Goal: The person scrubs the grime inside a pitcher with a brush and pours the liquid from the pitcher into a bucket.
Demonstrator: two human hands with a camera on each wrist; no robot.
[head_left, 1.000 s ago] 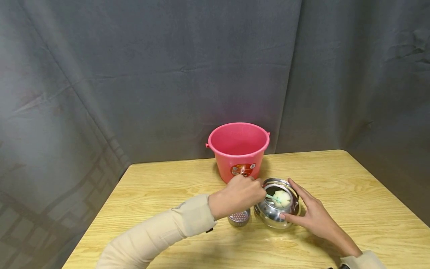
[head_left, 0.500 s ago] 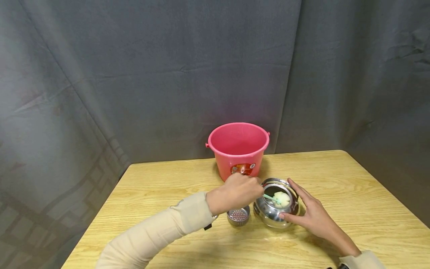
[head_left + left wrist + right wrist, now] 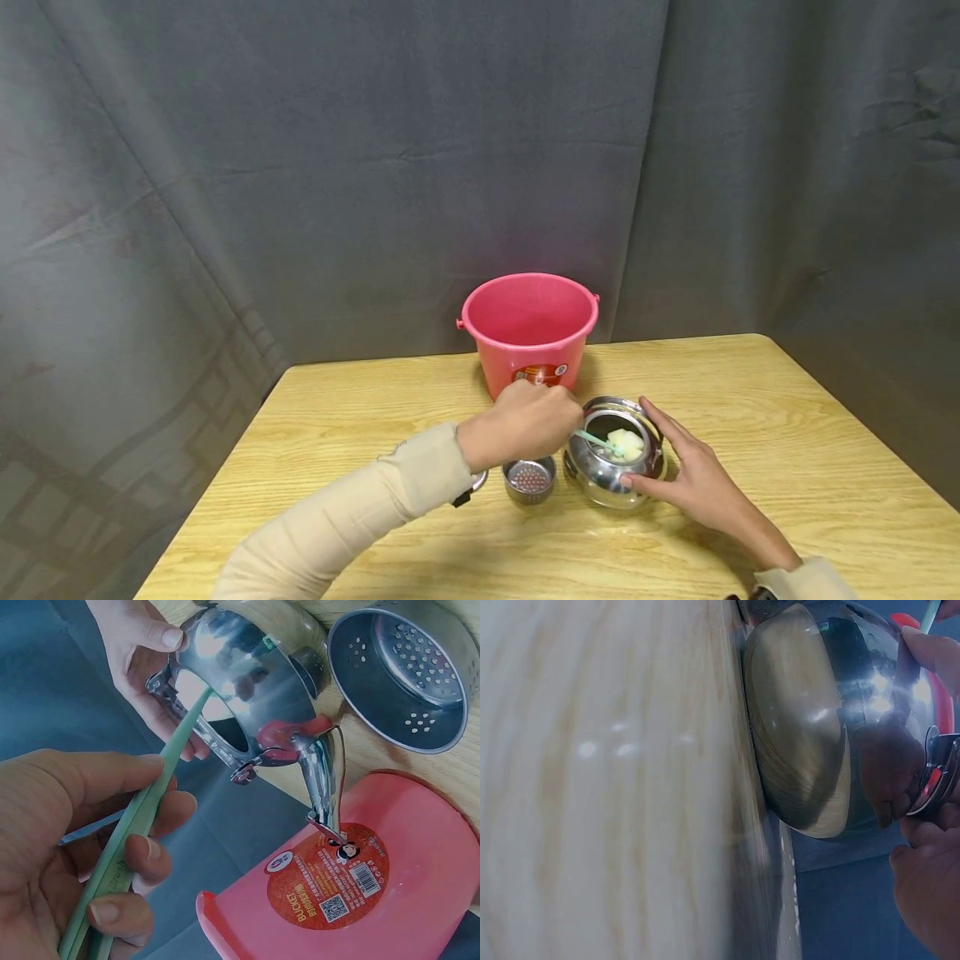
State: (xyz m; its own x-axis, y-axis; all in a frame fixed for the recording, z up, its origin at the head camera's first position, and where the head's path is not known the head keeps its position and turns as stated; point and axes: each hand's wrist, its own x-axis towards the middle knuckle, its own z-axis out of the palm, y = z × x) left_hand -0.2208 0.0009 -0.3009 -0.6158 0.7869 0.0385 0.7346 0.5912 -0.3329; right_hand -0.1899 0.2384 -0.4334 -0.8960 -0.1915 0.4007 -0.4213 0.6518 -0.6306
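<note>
My left hand (image 3: 527, 425) holds the slim green handle of a sponge brush (image 3: 139, 821), fingers curled round it. The brush's pale sponge head (image 3: 625, 444) is inside the round mouth of a shiny steel teapot (image 3: 603, 483). My right hand (image 3: 693, 483) grips the teapot from its right side, thumb at the front and fingers behind; the right wrist view shows the pot's belly (image 3: 802, 727) resting on the table. Just left of the pot sits a perforated steel strainer (image 3: 529, 482), open side up. The inside of the pot is mostly hidden.
A pink bucket (image 3: 495, 358) with a red label stands behind the left hand. Past the left wrist shows a silver round edge (image 3: 480, 480), partly covered. All stands on a wooden table (image 3: 360, 417) with grey cloth (image 3: 375, 167) hanging behind.
My left hand has drawn slightly to the left and back with the brush handle, showing more of the green handle and the strainer. My right hand and the teapot stay nearly still.
</note>
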